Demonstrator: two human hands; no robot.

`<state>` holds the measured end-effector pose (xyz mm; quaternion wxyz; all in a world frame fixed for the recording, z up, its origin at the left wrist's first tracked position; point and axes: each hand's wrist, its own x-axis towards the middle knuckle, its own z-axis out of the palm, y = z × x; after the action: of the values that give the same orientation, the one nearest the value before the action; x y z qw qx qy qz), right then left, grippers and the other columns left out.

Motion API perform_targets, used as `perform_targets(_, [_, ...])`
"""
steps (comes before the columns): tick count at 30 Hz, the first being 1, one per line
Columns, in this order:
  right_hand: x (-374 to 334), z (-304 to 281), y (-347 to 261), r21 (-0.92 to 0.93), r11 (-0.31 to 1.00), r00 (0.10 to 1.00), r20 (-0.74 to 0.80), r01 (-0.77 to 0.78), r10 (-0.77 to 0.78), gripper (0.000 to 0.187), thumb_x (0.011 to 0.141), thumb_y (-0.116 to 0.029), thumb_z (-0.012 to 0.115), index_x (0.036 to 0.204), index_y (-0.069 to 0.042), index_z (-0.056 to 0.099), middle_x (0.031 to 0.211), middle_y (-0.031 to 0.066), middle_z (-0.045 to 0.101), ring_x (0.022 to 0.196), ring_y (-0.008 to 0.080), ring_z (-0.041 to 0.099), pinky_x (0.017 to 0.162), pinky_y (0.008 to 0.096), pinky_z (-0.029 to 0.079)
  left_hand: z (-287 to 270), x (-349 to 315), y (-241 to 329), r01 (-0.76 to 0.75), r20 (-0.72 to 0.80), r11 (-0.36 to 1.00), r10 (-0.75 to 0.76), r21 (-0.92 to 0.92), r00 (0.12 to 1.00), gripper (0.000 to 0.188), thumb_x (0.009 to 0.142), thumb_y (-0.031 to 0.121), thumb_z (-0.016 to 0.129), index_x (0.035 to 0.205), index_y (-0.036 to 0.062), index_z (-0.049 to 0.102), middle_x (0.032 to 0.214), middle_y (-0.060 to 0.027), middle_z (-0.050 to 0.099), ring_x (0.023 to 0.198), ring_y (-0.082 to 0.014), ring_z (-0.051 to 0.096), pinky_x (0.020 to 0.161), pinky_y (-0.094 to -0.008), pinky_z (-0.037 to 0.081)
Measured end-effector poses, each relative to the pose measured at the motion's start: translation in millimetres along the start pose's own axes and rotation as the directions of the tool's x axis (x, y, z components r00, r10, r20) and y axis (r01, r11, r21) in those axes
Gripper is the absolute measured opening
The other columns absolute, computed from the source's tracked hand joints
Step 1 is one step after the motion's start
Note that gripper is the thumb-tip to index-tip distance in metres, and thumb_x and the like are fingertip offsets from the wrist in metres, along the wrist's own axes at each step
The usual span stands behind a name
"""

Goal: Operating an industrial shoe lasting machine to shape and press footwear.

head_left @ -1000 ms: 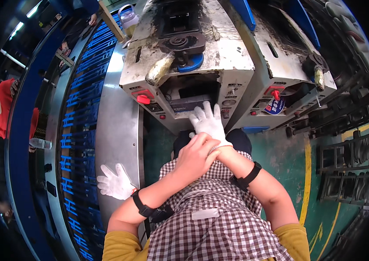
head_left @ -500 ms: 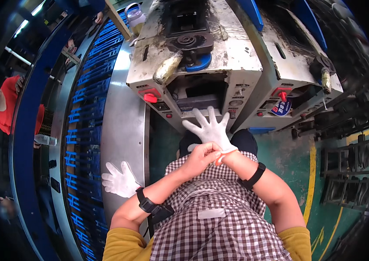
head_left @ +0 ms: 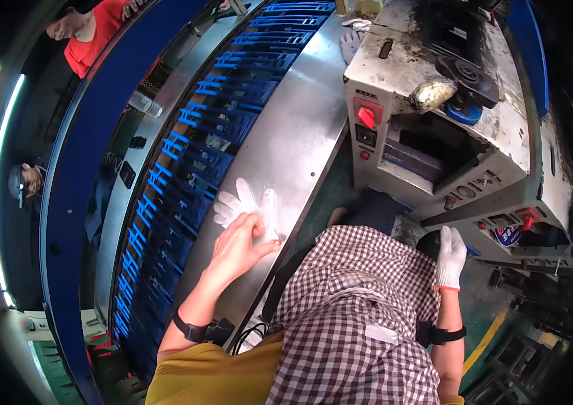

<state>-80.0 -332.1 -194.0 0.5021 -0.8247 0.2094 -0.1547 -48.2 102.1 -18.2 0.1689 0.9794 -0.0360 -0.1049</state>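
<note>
My bare left hand (head_left: 236, 248) is at the cuff end of a white knit glove (head_left: 266, 209). Thumb and curled forefinger close in on the orange-edged cuff, and the other fingers are partly hidden. The glove lies with its fingers spread on a bare metal table (head_left: 293, 152). My right hand (head_left: 450, 260) wears a matching white glove with an orange cuff edge. It hangs beside my checked apron (head_left: 354, 297), fingers extended and slightly bent, holding nothing visible.
A worn cream machine (head_left: 435, 162) with a red switch stands ahead to the right, a similar one beyond it. A rack of blue slats (head_left: 165, 169) runs along the table's left. Grey gloves (head_left: 350, 44) lie at its far end. Two people are across a blue beam (head_left: 84, 135).
My view has swung left. My left hand has left the right glove's cuff and moved to the glove on the table. My right hand has dropped to my right side.
</note>
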Motion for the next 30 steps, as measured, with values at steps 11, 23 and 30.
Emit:
perform_targets(11, [-11.0,19.8,-38.7,0.274,0.953,0.968,0.244,-0.127,0.059,0.025,0.105,-0.021,0.061,0.096,0.003,0.062,0.088,0.0003,0.059,0.085,0.0092,0.051,0.08,0.0259,0.045,48.9,8.4,-68.2,0.182,0.169,0.683,-0.087,-0.707,0.982,0.015,0.095,0.01,0.07,0.099,0.0011,0.059,0.082,-0.008,0.067,0.067,-0.0172,0.064,0.065,-0.0313,0.053])
perform_targets(23, [-17.3,37.7,-205.2,0.421,0.888,0.781,0.611,-0.184,-0.129,0.044,0.088,-0.014,0.074,0.127,0.002,0.059,0.103,0.0123,0.068,0.091,0.0169,0.07,0.081,0.0335,0.055,56.7,66.3,102.3,-0.089,0.012,0.321,0.299,-0.943,0.954,0.009,0.098,-0.002,0.062,0.106,-0.0006,0.057,0.099,-0.0113,0.072,0.088,-0.0146,0.071,0.079,-0.0294,0.059])
perform_targets(30, [-3.9,20.7,-155.3,0.112,0.974,0.92,0.321,0.199,-0.225,0.022,0.093,-0.015,0.064,0.109,0.0,0.067,0.091,0.0207,0.067,0.087,0.0355,0.07,0.079,0.037,0.054,85.5,95.4,125.3,0.282,0.227,-0.143,0.316,-0.949,0.921,0.013,0.102,0.006,0.054,0.114,0.0048,0.053,0.113,-0.0175,0.069,0.103,-0.0241,0.071,0.091,-0.0405,0.06])
